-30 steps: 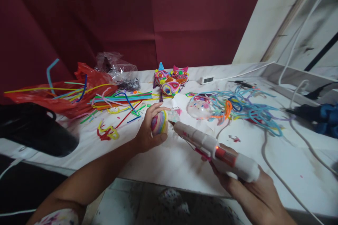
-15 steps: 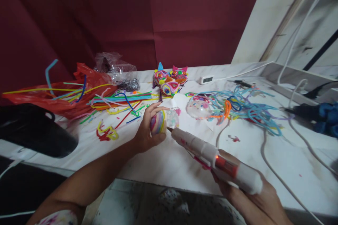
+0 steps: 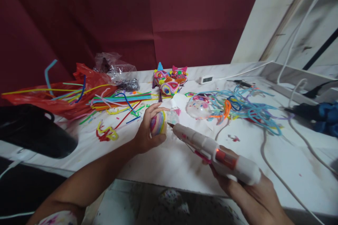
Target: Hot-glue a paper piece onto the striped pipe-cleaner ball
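Note:
My left hand (image 3: 146, 130) is closed around a small rounded piece covered in coloured stripes (image 3: 158, 123), yellow, purple and pink among them. My right hand (image 3: 248, 190) grips a white glue gun (image 3: 203, 144) with an orange-red section and a small lit spot on its body. The gun's dark nozzle points left and sits close to the striped piece's right edge; whether they touch I cannot tell. Just behind the nozzle, a clear plastic piece (image 3: 173, 115) lies on white paper (image 3: 182, 102).
Decorated animal-like heads (image 3: 170, 79) stand at the back. Pipe cleaners lie in a pile (image 3: 245, 107) at right and a bundle (image 3: 126, 99) at left, near a red plastic bag (image 3: 87, 74). A black mug (image 3: 39, 130) is at left, a clear dome (image 3: 198, 109) right of centre.
The glue gun and my right hand have shifted slightly up and right, drawing the nozzle a little away from the striped piece. My left hand is nearly still.

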A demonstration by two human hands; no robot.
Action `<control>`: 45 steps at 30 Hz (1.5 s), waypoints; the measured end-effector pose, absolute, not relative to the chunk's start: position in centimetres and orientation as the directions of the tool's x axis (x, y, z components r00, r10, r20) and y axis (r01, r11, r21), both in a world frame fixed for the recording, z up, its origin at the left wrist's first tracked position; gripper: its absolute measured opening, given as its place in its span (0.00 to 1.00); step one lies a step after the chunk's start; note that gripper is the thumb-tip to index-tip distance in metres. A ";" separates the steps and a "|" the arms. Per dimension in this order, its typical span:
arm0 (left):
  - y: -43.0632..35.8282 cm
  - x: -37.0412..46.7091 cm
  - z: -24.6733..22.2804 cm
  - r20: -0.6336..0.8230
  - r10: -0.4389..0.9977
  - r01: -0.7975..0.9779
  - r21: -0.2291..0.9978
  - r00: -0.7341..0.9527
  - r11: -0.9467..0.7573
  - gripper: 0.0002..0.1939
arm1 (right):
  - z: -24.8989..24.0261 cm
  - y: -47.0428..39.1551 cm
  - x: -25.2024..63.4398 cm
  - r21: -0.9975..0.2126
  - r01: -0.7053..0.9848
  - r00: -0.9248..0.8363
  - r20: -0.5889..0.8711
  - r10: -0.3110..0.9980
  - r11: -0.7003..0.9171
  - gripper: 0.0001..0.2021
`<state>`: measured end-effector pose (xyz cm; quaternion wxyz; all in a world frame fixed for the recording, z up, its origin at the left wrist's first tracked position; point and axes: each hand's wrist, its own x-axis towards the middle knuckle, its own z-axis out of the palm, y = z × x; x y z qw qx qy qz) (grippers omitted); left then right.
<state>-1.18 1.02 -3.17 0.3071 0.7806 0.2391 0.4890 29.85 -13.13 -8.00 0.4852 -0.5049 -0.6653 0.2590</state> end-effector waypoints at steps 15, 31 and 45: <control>1.1 -1.1 -3.2 0.622 0.671 0.064 0.712 0.404 -0.699 0.48 | -8.7 -14.0 30.5 -0.814 0.473 -0.092 0.336 0.937 0.338 0.23; 1.1 -1.3 -3.4 0.642 0.646 0.076 0.682 0.413 -0.727 0.46 | -9.3 -13.5 30.3 -0.800 0.501 -0.032 0.364 0.931 0.330 0.22; 1.1 -1.2 -3.2 0.620 0.679 0.084 0.711 0.394 -0.698 0.48 | -7.8 -14.8 29.6 -0.783 0.495 -0.086 0.387 0.918 0.377 0.25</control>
